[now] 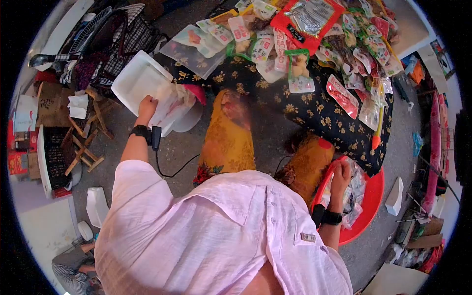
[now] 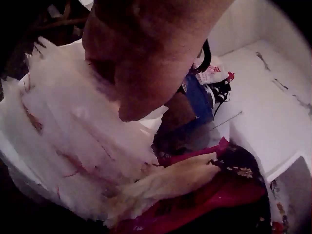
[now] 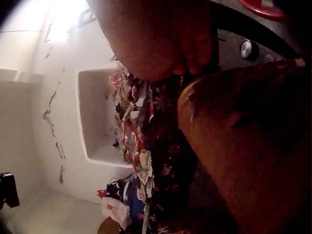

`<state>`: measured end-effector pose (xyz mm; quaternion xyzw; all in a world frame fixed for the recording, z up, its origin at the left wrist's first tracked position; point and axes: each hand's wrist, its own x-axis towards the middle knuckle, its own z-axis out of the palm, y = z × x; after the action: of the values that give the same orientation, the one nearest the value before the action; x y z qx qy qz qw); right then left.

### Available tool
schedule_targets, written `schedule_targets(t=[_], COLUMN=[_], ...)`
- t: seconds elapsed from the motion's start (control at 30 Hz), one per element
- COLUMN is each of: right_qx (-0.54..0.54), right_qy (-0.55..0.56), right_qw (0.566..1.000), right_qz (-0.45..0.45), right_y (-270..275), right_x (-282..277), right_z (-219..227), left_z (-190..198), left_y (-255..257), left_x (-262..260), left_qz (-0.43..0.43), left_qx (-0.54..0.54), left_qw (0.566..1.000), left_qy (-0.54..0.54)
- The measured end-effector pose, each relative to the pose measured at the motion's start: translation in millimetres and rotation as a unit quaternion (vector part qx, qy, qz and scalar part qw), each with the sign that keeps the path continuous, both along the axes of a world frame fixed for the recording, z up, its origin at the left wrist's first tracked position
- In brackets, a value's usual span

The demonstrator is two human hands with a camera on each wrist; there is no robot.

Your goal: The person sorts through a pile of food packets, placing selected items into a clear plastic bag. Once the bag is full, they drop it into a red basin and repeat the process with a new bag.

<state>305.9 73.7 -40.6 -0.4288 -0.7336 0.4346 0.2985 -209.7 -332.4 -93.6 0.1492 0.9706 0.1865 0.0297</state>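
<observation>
My left hand point(image 1: 147, 108) is curled at the near side of a white box point(image 1: 140, 81). In the left wrist view its thumb and fingers pinch crumpled white plastic film point(image 2: 73, 112) with reddish streaks. Magenta plastic point(image 2: 195, 200) lies beside the film, over a round white tub point(image 1: 189, 120). My right hand point(image 1: 340, 177) hangs with loosely curled fingers above a red basin point(image 1: 376, 191) of clear plastic packets point(image 1: 356, 189), by my right knee. In the right wrist view nothing shows in its grasp.
A table with a dark flowered cloth point(image 1: 314, 110) stands ahead, heaped with food packets point(image 1: 364, 44) and a large red bag point(image 1: 306, 22). A wooden folding stool point(image 1: 88, 142) and checked bag point(image 1: 123, 44) stand at left. White foam pieces point(image 1: 395, 196) lie at right. Another person point(image 1: 73, 270) is at lower left.
</observation>
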Motion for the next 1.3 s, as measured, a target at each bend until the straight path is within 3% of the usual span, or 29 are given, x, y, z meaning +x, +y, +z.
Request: schedule_targets(t=[0.1, 0.17, 0.27, 0.3, 0.4, 0.47, 0.53, 0.67, 0.83, 0.93, 1.07, 1.13, 1.23, 1.3], right_qx=[0.006, 0.026, 0.045, 0.107, 0.088, -0.032, -0.066, -0.285, -0.382, -0.453, -0.496, -0.506, -0.472, -0.473], right_qy=[0.017, 0.031, 0.020, -0.018, 0.035, 0.138, 0.136, 0.185, 0.126, 0.143, 0.196, 0.212, 0.198, 0.189], right_qw=[1.000, 0.999, 0.999, 0.994, 0.992, 0.981, 0.964, 0.903, 0.878, 0.846, 0.820, 0.812, 0.831, 0.829], right_qz=[0.005, -0.003, 0.017, 0.018, 0.083, 0.132, 0.220, 0.264, 0.258, 0.243, 0.207, 0.198, 0.219, 0.228], right_y=[-2, 0, -4, -4, -18, -22, -28, -62, -102, -102, -102, -103, -104, -101], right_x=[-4, -1, -12, -17, -50, -74, -100, -158, -191, -188, -184, -183, -185, -186], right_z=[4, 0, 20, 25, 61, 62, 66, 47, 22, 11, 13, 13, 3, 1], left_z=[-7, 2, 43, 66, 122, 138, 152, 133, 78, 57, 51, 76, 70, 67], left_y=[-14, -26, -10, 1, 46, 74, 113, 176, 210, 207, 199, 199, 198, 199], left_x=[-7, -6, 13, 23, 65, 92, 137, 199, 229, 229, 231, 236, 235, 235], left_qz=[-0.028, -0.033, 0.006, 0.005, -0.029, -0.095, -0.163, -0.238, -0.279, -0.308, -0.309, -0.282, -0.278, -0.294], left_qx=[0.016, -0.015, -0.043, -0.007, 0.104, 0.186, 0.296, 0.216, 0.176, 0.265, 0.338, 0.331, 0.278, 0.251], left_qw=[0.999, 0.996, 0.991, 0.992, 0.987, 0.973, 0.940, 0.946, 0.942, 0.900, 0.851, 0.844, 0.872, 0.898], left_qy=[0.009, 0.076, 0.130, 0.129, 0.119, 0.097, 0.048, 0.041, -0.068, -0.157, -0.255, -0.313, -0.293, -0.212])
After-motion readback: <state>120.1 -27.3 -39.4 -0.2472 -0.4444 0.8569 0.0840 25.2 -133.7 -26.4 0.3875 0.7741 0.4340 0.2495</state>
